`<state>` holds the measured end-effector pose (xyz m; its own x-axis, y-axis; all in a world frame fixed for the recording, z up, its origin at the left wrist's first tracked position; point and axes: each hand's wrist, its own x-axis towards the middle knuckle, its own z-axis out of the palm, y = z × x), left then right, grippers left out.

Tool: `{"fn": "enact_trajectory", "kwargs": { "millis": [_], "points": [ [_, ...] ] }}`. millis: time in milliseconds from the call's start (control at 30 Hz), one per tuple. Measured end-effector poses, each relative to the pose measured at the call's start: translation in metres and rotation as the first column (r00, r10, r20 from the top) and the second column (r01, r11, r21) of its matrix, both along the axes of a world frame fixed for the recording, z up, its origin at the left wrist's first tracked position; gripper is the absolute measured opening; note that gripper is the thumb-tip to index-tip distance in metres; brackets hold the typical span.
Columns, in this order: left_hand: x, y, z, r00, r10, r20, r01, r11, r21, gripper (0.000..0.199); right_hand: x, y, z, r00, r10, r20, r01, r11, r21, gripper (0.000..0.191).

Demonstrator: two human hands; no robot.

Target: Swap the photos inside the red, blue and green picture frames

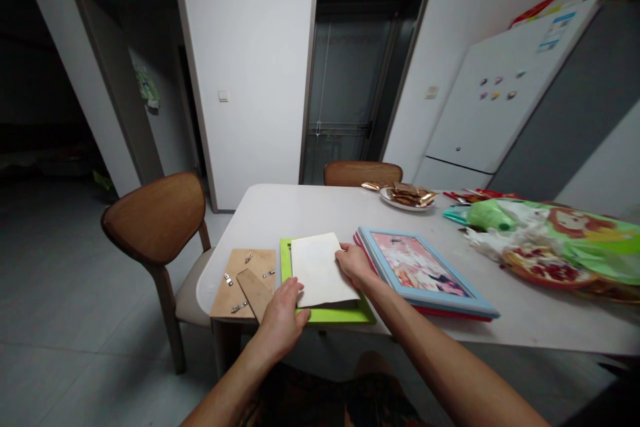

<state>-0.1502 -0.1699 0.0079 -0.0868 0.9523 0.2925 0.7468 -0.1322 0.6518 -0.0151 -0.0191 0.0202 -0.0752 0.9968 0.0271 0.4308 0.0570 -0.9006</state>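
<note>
A white sheet [320,270] lies slightly raised and askew over a lime-green picture frame [343,315] at the table's front edge. The fingers of my right hand [356,265] are closed on the sheet's right edge. My left hand [284,313] grips the frame's near left corner, thumb on the near rail and fingertips by the sheet's left edge. Left of it lies a brown backing board [225,297] with metal clips and a stand leg [254,293], partly covered by my left hand. The inside of the frame is mostly hidden under the sheet.
To the right, a light-blue picture frame [423,267] lies on red ones. Beyond are a plate [407,205] of gold-wrapped packets, a green bag [595,233] and a red-rimmed dish [545,273]. Chairs [155,220] stand left and behind the white table [310,203].
</note>
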Motion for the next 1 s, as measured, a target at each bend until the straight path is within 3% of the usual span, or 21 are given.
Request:
{"fn": "enact_trajectory", "kwargs": {
  "millis": [300,533,1000],
  "points": [
    [-0.002,0.0,-0.002,0.998,-0.017,-0.061,0.016,1.0,-0.016,0.039,0.002,-0.003,-0.001,0.996,0.013,0.085,-0.016,0.999,0.034,0.04],
    [-0.004,0.0,-0.003,0.998,-0.036,-0.048,0.036,0.999,-0.005,0.04,-0.001,-0.005,-0.001,0.969,0.023,0.245,-0.036,0.998,0.052,0.041],
    [-0.002,-0.004,0.01,0.941,-0.095,-0.324,0.055,0.99,-0.129,0.036,-0.007,-0.015,0.005,0.745,-0.037,0.666,-0.072,0.988,0.136,0.036]
  ]
}}
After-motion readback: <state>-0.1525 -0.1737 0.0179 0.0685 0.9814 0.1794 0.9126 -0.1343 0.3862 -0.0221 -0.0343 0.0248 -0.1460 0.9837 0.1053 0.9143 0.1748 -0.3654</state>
